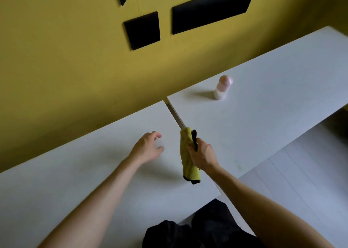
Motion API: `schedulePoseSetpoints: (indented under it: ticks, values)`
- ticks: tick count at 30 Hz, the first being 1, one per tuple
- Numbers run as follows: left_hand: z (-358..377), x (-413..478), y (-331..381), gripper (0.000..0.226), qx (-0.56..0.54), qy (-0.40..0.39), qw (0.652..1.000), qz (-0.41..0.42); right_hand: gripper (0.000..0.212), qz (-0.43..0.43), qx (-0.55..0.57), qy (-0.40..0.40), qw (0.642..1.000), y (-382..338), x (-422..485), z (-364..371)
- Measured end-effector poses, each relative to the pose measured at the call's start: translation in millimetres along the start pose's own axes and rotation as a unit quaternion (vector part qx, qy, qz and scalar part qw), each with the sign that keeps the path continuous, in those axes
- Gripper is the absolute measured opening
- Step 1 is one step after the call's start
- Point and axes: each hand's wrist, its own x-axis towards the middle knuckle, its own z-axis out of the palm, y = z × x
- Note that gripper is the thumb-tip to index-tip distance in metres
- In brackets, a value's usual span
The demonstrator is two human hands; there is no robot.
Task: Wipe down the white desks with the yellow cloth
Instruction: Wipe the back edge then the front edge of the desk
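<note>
Yellow cloth, held over two white tables.
Right hand grips the bunched cloth, which hangs by the gap between left table and right table; left hand empty, fingers loosely curled, above the left table. Pink-capped bottle upright on right table.

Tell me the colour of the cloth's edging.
Black edging on the yellow cloth, clearest in the head view.
</note>
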Motion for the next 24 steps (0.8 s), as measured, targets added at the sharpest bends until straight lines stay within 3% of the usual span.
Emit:
schedulePoseSetpoints:
  ticks: [2,4,7,11,14,19,24]
  values:
    - [14,16,-17,0.093,0.068,-0.054,0.996,-0.022,0.028,0.024,-0.036,0.004,0.999,15,12,-2]
    - [29,31,-30,0.111,0.140,-0.059,0.988,-0.010,0.027,0.005,-0.046,0.042,0.998,13,32,-6]
    - [50,62,-41,0.099,0.196,0.033,0.980,-0.001,0.023,-0.077,-0.040,0.124,0.989,-14,73,-3]
    - [76,103,-62,0.086,0.235,0.131,0.963,-0.004,0.039,-0.108,-0.110,0.065,0.986,-26,123,37]
    - [91,105,-96,0.080,0.269,0.171,0.947,0.038,0.047,-0.110,-0.158,0.049,0.980,-21,131,60]
    - [88,96,-116,0.083,0.278,0.193,0.938,0.079,0.026,-0.082,-0.143,0.082,0.983,-26,150,65]
    - [89,93,-118,0.081,0.235,0.232,0.939,0.094,0.027,-0.107,-0.109,0.082,0.985,-74,212,73]
